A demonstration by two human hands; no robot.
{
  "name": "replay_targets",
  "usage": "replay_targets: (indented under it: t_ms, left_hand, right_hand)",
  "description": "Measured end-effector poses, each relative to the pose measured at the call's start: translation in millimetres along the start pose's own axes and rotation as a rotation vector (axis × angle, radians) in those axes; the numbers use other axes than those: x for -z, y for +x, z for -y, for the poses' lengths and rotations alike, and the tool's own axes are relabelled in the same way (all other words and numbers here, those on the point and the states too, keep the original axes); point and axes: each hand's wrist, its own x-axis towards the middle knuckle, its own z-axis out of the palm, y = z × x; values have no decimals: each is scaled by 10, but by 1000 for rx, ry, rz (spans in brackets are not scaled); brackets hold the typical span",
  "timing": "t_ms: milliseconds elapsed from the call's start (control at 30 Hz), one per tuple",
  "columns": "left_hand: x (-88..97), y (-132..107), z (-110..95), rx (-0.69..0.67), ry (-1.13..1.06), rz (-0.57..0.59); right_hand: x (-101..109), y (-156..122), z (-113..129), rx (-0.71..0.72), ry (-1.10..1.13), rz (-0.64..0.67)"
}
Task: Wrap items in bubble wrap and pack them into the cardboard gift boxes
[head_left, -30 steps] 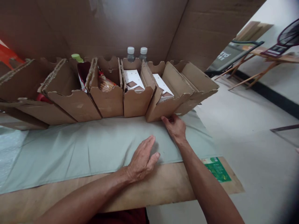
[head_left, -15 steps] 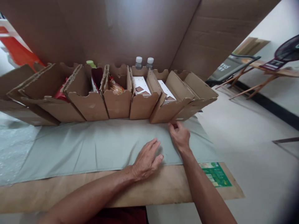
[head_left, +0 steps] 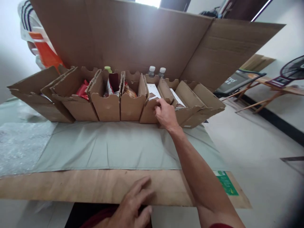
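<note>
A row of open cardboard bins (head_left: 106, 109) stands across the cloth. My right hand (head_left: 165, 114) is at the front of a bin holding a white box (head_left: 153, 91); its curled fingers are at the bin's front rim, the index finger over the edge and the thumb outside. Part of this bin is hidden behind the hand. Low and close to my body, my left hand (head_left: 134, 202) hangs by the table's near edge, slightly blurred, with fingers apart and nothing in it. Another white box (head_left: 177, 98) lies in the neighbouring bin to the right.
Other bins contain a red packet (head_left: 83, 90) and a clear-wrapped orange-brown item (head_left: 129, 91). Two white-capped bottles (head_left: 152, 70) stand behind the row, before a tall cardboard panel (head_left: 142, 41). Bubble wrap (head_left: 23, 145) covers the table's left. A fan (head_left: 293, 69) stands at right.
My right hand has moved up and left from the base of the right-hand bins to the front rim of a bin. My left hand has drawn back toward my body. The view has shifted.
</note>
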Motion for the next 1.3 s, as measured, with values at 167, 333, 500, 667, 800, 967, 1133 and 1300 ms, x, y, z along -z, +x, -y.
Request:
replay_targets:
  t_ms: [167,333,500,667,800,967,1133,1300]
  left_hand:
    - [370,-193,-17,34,-12,-212]
    - [469,-105,-157,-21,-38,-279]
    - [576,-56,-199,-1,-32,-411]
    - [808,130,-229,78,4,-561]
    - [893,495,-229,107,-7,-572]
    - [853,1031,-136,50,-98,-472]
    - [750,1184,-101,30,-218,-323]
    - [766,781,-74,88,-203,-366]
  right_hand:
    - [133,-268,119,14,-6,-27]
    - [489,-1134,293,41,45,-28]
    - [999,-2090,172,140,41,-40]
    - [1351,-2619,-272,146,30,-102]
    - [1323,-2804,-535,-147,211,-355]
    - [947,-3083,-685,-324,500,-336]
    - [513,-3194,-693,-329,464,-294]
    - [324,-2892,-564,-282,475,-337]
